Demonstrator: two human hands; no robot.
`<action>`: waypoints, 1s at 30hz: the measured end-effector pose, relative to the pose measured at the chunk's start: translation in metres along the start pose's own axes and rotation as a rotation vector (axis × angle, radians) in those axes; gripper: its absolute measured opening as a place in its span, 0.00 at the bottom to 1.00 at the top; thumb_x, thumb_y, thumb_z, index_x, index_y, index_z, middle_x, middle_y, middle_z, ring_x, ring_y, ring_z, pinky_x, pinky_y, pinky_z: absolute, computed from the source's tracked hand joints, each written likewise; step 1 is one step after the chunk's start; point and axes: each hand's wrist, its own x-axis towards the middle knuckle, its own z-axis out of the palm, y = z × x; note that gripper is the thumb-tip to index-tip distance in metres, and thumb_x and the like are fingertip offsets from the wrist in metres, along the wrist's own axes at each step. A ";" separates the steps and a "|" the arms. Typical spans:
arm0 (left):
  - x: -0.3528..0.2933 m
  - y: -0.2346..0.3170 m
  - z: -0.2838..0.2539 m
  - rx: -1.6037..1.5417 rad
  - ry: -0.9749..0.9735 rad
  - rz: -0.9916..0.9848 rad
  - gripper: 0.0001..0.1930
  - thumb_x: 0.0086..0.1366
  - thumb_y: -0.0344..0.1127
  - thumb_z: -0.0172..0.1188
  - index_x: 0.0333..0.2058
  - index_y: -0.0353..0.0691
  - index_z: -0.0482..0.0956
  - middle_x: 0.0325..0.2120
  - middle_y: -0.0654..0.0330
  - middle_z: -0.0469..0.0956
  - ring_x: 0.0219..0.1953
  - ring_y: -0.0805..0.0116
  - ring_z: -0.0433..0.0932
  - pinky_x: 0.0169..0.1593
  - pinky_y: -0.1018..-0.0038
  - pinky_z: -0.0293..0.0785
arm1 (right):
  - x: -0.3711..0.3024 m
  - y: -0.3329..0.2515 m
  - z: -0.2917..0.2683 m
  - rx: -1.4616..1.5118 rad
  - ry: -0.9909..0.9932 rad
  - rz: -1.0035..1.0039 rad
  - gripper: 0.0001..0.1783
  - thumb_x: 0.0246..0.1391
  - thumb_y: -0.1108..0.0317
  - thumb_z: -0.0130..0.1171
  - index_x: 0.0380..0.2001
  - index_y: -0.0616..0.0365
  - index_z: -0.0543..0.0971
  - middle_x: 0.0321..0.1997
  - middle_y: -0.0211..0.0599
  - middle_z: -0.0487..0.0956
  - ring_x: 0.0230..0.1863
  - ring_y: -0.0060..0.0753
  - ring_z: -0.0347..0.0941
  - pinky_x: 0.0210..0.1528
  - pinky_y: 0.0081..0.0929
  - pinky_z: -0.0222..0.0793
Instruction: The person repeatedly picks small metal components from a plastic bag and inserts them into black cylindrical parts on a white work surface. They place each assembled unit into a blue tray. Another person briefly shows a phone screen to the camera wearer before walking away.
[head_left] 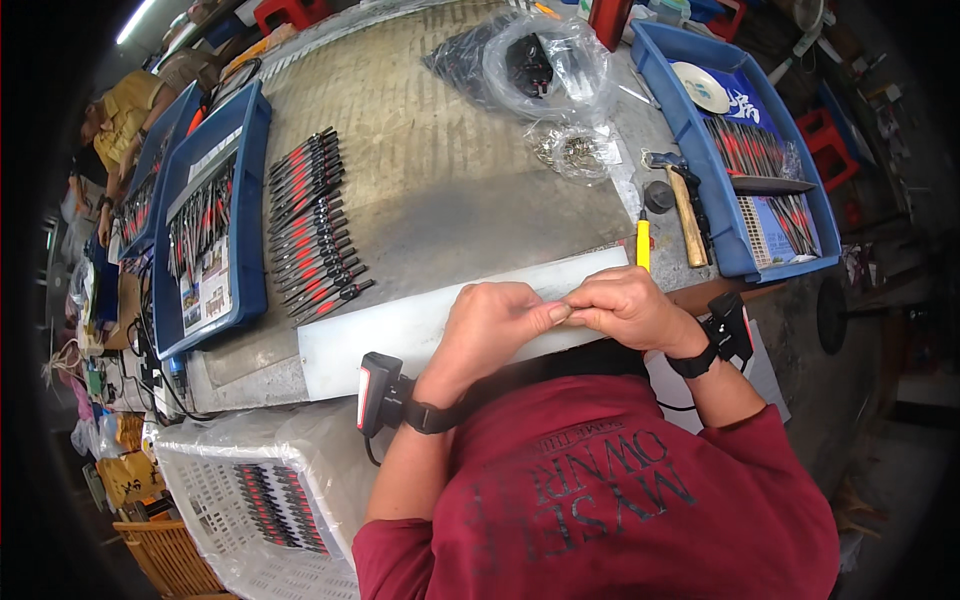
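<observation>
My left hand (pixel 492 325) and my right hand (pixel 620 303) meet in front of my body, over a white board (pixel 385 335) at the table's near edge. Thumbs and fingertips of both are pinched together, tip to tip. Whatever sits between them is too small or too hidden to make out. Left of the hands, beyond the board, several slim black-and-red pen-like tools (pixel 318 230) lie side by side in a slanting row. Just beyond my right hand is a yellow-handled tool (pixel 643 245).
Blue trays (pixel 255 215) with similar tools stand left and right. A hammer (pixel 688 215) lies by the right blue tray (pixel 735 262). Clear bags hold black parts (pixel 528 65) and small metal pieces (pixel 580 152). A white basket (pixel 205 500) sits below left. Another person (pixel 130 115) works far left.
</observation>
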 end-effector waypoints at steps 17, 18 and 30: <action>0.000 0.001 0.002 0.004 -0.045 -0.023 0.23 0.53 0.55 0.64 0.22 0.37 0.81 0.15 0.50 0.75 0.20 0.53 0.76 0.25 0.65 0.69 | -0.001 -0.002 -0.007 0.048 -0.086 0.023 0.07 0.46 0.72 0.64 0.31 0.61 0.80 0.25 0.39 0.78 0.27 0.39 0.76 0.29 0.29 0.70; 0.000 0.002 0.003 0.022 -0.011 -0.021 0.23 0.53 0.55 0.64 0.22 0.37 0.81 0.15 0.50 0.75 0.20 0.53 0.76 0.25 0.65 0.69 | 0.000 -0.001 -0.008 0.070 -0.085 0.039 0.07 0.46 0.72 0.64 0.31 0.61 0.80 0.25 0.39 0.78 0.27 0.39 0.76 0.29 0.29 0.70; 0.001 -0.005 0.007 -0.034 0.078 -0.005 0.22 0.62 0.51 0.57 0.25 0.34 0.79 0.15 0.53 0.71 0.21 0.60 0.69 0.25 0.67 0.65 | 0.000 0.000 0.002 -0.064 0.068 0.038 0.08 0.46 0.71 0.64 0.32 0.61 0.80 0.25 0.38 0.78 0.25 0.38 0.74 0.29 0.30 0.69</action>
